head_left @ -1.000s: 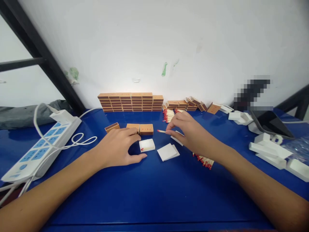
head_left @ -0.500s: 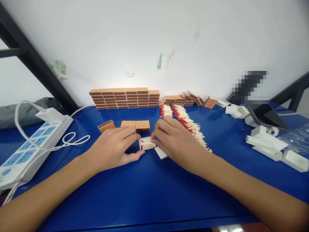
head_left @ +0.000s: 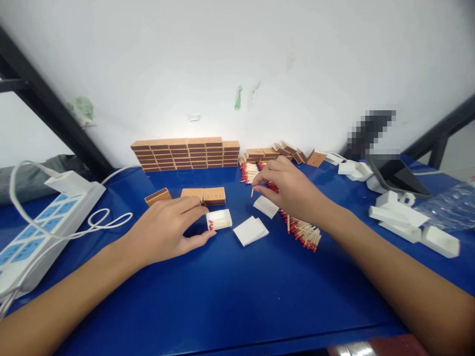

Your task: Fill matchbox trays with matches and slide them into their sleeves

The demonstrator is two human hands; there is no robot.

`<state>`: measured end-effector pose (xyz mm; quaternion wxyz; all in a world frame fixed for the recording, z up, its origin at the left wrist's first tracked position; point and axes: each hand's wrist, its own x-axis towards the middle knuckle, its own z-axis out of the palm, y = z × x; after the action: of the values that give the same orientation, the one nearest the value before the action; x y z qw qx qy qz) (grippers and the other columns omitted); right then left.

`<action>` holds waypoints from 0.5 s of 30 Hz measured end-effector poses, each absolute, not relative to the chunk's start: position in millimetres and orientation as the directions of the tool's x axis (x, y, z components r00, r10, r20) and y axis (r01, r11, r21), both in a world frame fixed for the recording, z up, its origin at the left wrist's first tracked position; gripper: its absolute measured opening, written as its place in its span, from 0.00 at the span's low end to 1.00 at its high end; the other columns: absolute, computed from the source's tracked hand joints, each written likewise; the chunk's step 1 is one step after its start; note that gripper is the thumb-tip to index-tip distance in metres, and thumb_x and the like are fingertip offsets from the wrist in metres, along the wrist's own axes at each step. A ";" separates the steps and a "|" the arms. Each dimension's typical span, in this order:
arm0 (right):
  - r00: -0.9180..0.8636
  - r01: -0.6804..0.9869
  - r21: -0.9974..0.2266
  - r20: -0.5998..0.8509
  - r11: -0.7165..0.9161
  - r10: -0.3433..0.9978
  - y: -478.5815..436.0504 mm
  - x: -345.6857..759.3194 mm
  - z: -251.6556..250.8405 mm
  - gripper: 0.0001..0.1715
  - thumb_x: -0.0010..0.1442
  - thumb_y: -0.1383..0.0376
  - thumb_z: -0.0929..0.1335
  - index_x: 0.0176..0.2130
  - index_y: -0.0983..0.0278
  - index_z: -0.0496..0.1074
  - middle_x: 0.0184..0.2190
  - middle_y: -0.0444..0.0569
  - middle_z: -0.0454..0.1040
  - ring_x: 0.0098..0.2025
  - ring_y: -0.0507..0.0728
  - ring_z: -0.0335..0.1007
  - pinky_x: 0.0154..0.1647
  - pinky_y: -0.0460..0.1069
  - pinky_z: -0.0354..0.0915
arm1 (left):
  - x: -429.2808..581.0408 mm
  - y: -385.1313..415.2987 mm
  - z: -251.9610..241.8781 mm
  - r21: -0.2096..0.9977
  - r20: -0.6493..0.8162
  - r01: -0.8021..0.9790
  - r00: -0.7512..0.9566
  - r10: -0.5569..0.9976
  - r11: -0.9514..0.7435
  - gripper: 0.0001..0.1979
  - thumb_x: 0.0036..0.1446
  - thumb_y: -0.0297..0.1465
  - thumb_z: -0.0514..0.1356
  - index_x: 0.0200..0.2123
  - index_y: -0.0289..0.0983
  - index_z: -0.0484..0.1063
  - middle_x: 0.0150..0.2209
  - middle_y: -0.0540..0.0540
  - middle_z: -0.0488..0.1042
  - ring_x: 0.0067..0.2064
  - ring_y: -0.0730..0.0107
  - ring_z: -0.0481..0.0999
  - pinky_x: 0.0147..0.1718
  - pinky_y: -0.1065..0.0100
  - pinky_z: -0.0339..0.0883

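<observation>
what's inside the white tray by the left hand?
Red-tipped matches lie along the near side of the tray, heads toward the left hand; white inner surface shows beyond them. Anything beneath the top matches is covered, so no count.

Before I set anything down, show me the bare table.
The largest bare patch of blue table lies between the forearms, from the near edge up to the white sheets. A smaller one separates the right forearm from the white pieces farther right. Crowded: loose matches around the right hand; matchbox tray and orange boxes beside the left hand.
</observation>
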<state>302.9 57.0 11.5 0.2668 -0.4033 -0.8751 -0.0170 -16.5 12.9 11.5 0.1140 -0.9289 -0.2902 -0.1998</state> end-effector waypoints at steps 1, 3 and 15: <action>-0.537 0.733 -0.167 0.452 0.659 0.712 63.6 309.2 8.9 0.10 0.72 0.62 0.68 0.42 0.59 0.80 0.40 0.55 0.75 0.45 0.65 0.65 0.49 0.59 0.62 | -17.1 13.8 11.6 -0.097 0.431 0.588 0.752 0.499 -0.803 0.15 0.70 0.40 0.63 0.46 0.34 0.80 0.41 0.43 0.82 0.39 0.60 0.84 0.34 0.62 0.74; -0.554 0.748 -0.144 0.402 0.648 0.729 73.7 317.1 3.2 0.11 0.72 0.63 0.67 0.47 0.59 0.80 0.43 0.56 0.75 0.47 0.65 0.64 0.49 0.59 0.62 | -17.8 15.0 11.3 -0.098 0.417 0.591 0.755 0.506 -0.800 0.15 0.70 0.41 0.62 0.46 0.34 0.80 0.41 0.43 0.82 0.39 0.59 0.84 0.33 0.61 0.74; -0.544 0.821 -0.012 0.288 0.571 0.788 82.8 312.9 -5.1 0.14 0.73 0.65 0.63 0.38 0.64 0.75 0.41 0.59 0.74 0.45 0.65 0.63 0.47 0.58 0.60 | -18.1 14.5 10.1 -0.082 0.400 0.588 0.759 0.513 -0.805 0.15 0.71 0.40 0.61 0.46 0.34 0.80 0.41 0.43 0.82 0.40 0.58 0.84 0.33 0.60 0.74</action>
<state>312.9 82.8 -5.1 0.1318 -0.4591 -0.8764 -0.0619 -18.1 14.5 10.1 0.1015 -0.9323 -0.2952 -0.1823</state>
